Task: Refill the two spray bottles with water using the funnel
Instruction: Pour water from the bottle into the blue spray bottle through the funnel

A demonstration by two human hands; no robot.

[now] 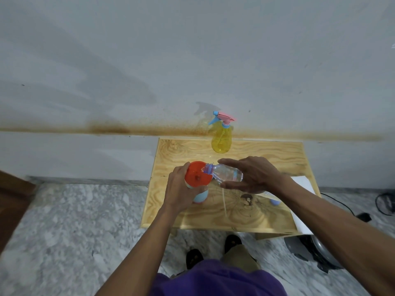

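An orange funnel (197, 174) sits in the neck of a light blue spray bottle (201, 196) standing on the small wooden table (267, 154). My left hand (181, 189) is wrapped around that bottle and the funnel's rim. My right hand (254, 175) holds a clear plastic water bottle (226, 174) tipped sideways, its mouth over the funnel. A yellow spray bottle (221, 138) with a pink and blue trigger head stands at the table's back edge by the wall. A thin white tube (224, 202), probably part of a removed sprayer, lies on the table below the water bottle.
A white sheet of paper (303, 201) lies along the table's right side, with a small blue object (275, 202) beside it under my right forearm. The wall stands directly behind the table. Black cables (384, 205) and a dark object (310, 251) lie on the marble floor at right.
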